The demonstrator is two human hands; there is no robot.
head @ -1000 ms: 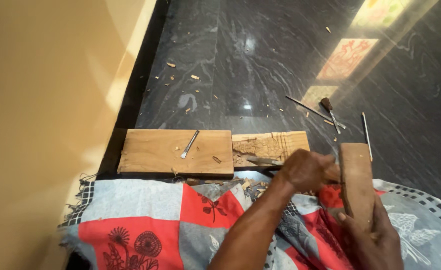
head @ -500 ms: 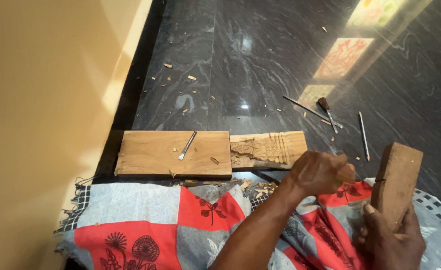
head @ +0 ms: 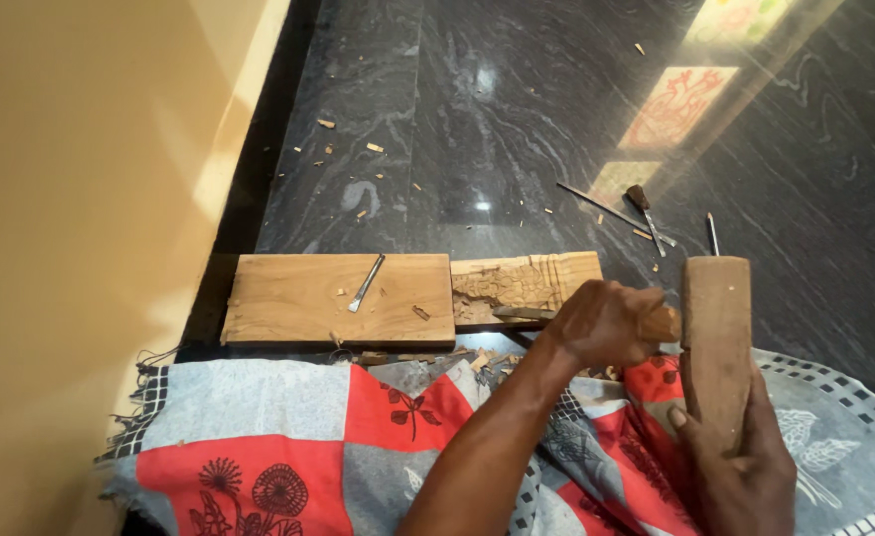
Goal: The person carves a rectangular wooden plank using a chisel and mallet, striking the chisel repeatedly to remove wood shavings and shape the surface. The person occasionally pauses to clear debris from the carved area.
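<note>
Wood: a pale brown rectangular wooden plank (head: 338,298) lies flat on the dark polished stone floor (head: 477,129), its long side parallel to the edge of the cloth.
Carved piece: a narrower light wooden board with carved relief (head: 527,283) touches the plank's right end, and its surface is rough with cut pattern.
Left hand: the left hand (head: 606,323) reaches across from the lower middle, fingers curled tight around a wooden-handled chisel (head: 529,314); the handle's butt pokes out on the right of the fist.
Chisel: its metal blade lies low across the carved board's near edge, tip pointing left.
Right hand: the right hand (head: 740,467) grips the lower end of a thick brown wooden block mallet (head: 717,333), fingers wrapped about it, thumb pressed on its left face.
Mallet: it stands upright, just beside the chisel's butt; whether the two touch cannot be told.
Loose tool: a small slim metal chisel (head: 366,283) rests at a slant on the plank, apart from both hands.
Floor tools: several thin metal carving tools (head: 646,213) lie beyond the carved board, well apart from the plank.
Cloth: a red, grey and white patchwork cloth with flower prints (head: 259,437) covers the near ground under both arms.
Chips: small wood chips (head: 348,134) are scattered over the floor.
Wall: a plain yellow wall (head: 80,199) runs along the left.
</note>
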